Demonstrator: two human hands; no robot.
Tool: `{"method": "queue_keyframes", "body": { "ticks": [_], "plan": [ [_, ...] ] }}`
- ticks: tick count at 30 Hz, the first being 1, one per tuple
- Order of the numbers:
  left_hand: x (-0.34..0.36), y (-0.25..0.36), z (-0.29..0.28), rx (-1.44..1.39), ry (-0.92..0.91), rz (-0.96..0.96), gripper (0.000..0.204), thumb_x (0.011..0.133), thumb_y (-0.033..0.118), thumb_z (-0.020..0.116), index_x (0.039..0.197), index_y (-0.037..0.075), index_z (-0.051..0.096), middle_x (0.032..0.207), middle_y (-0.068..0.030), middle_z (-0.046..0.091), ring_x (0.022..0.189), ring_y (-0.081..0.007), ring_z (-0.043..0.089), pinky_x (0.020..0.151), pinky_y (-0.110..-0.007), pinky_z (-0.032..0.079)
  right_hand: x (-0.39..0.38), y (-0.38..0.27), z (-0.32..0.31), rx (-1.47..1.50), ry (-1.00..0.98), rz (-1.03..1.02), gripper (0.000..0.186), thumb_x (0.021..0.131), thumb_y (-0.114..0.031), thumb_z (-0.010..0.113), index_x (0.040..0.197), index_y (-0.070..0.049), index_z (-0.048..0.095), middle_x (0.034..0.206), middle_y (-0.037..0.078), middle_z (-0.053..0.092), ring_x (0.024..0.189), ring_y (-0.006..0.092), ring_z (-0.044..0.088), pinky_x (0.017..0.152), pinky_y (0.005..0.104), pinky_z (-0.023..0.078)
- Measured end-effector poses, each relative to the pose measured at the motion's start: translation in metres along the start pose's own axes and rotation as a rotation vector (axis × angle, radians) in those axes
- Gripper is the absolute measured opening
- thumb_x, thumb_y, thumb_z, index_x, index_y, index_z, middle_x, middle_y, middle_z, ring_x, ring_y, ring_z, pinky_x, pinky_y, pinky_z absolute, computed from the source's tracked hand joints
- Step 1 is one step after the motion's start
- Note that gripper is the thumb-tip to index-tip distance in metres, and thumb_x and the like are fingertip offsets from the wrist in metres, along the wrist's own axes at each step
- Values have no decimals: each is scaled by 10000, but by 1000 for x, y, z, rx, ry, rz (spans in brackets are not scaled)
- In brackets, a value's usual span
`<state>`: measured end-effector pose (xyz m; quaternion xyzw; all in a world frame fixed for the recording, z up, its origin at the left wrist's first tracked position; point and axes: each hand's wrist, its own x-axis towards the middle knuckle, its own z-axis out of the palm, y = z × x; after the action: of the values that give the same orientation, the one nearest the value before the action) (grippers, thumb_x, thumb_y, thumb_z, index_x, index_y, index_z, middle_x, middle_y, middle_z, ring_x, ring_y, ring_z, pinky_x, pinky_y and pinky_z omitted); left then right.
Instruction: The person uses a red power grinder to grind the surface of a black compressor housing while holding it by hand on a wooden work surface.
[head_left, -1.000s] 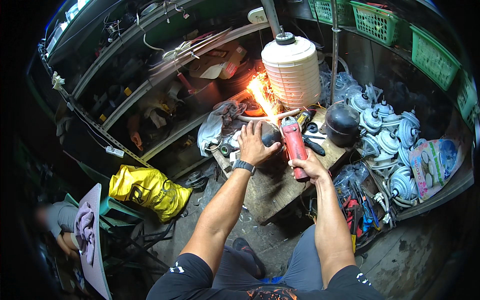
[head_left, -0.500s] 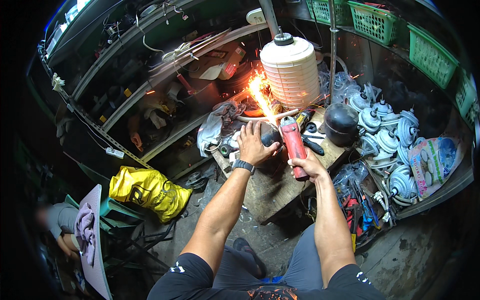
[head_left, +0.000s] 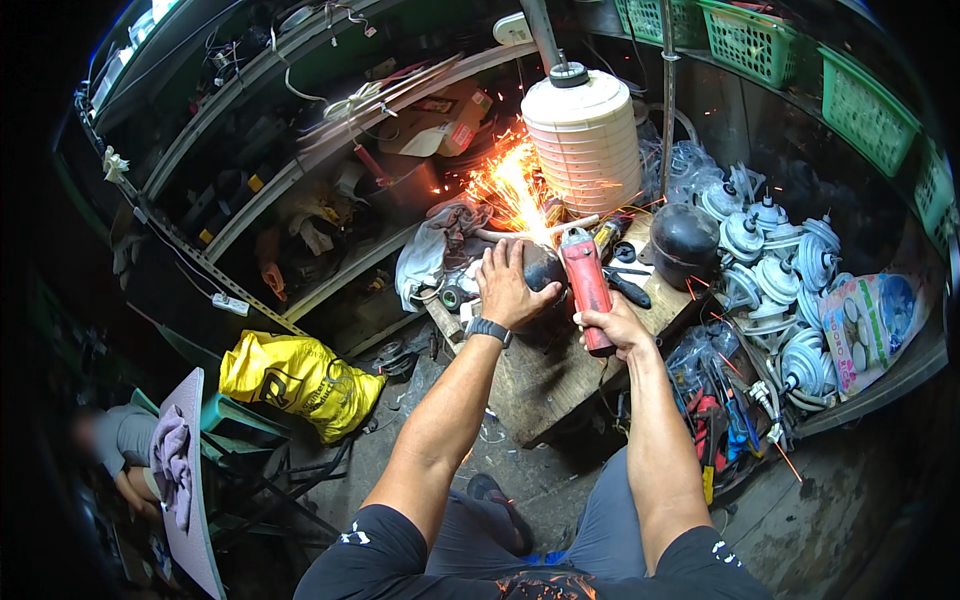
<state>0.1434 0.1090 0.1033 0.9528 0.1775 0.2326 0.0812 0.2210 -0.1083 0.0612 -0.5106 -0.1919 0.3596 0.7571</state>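
My left hand [head_left: 510, 292], fingers somewhat spread, grips the top and near side of a dark rounded metal piece [head_left: 542, 264] on the wooden bench [head_left: 555, 395]. My right hand [head_left: 615, 328] is closed round the body of a red angle grinder [head_left: 587, 285], whose head meets that piece; the contact point is hidden. Bright sparks [head_left: 522, 185] fly up from there. A second black rounded metal piece [head_left: 683, 248] sits to the right. Black-handled tools [head_left: 627, 288] lie beside the grinder, and a crumpled cloth [head_left: 430, 255] lies to the left.
Behind stands a white ribbed tank [head_left: 578, 135]. Plated mechanical parts [head_left: 770, 290] are piled right, below green baskets [head_left: 860, 110]. Shelving [head_left: 260, 200] runs left, with a yellow sack [head_left: 295, 385] below. Another person [head_left: 130, 450] is at lower left, beside a leaning board [head_left: 180, 480].
The spray of sparks has spread wider, with streaks now flying down to the right past the bench. The grinder and my right hand have shifted very slightly upward; my left hand stays put.
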Motion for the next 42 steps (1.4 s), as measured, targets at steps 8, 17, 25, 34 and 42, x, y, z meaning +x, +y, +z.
{"method": "queue_keyframes", "body": {
  "ticks": [8,17,25,34,42],
  "plan": [
    [1,2,-8,-35,-47,-17,1137,747,653,845,1630,75,422,1682,-265,347,1571,-499,262,1257,-670,220,-15,-12,-3,-39,-21,5,453,818,-40,854,1185,-45,588,875,52,654,583,173,665,540,349,607],
    [0,-1,-3,-26,-21,2,1112,759,649,845,1615,69,434,1683,-268,343,1569,-504,263,1255,-676,217,-12,-9,1,-16,3,44,429,824,-47,844,1175,-49,598,865,55,658,589,176,667,536,343,598],
    [0,-3,-1,18,28,21,1098,753,684,836,1584,73,460,1637,-263,401,1532,-485,334,1236,-649,283,-16,-12,1,-25,-16,25,381,831,-42,833,1152,-43,628,862,58,670,574,179,667,531,343,591],
    [-1,0,-2,25,8,18,1118,749,687,836,1600,78,442,1645,-265,388,1535,-491,330,1240,-658,275,-7,-7,3,-12,5,24,388,828,-27,840,1141,-32,610,823,61,671,540,188,669,506,344,594],
    [15,2,-26,59,-228,57,1262,673,748,869,1632,76,399,1629,-252,373,1501,-505,357,1206,-664,339,-11,-6,-4,0,47,-2,410,828,-35,847,1161,-28,608,845,61,674,570,180,674,515,348,598]
  ]
}}
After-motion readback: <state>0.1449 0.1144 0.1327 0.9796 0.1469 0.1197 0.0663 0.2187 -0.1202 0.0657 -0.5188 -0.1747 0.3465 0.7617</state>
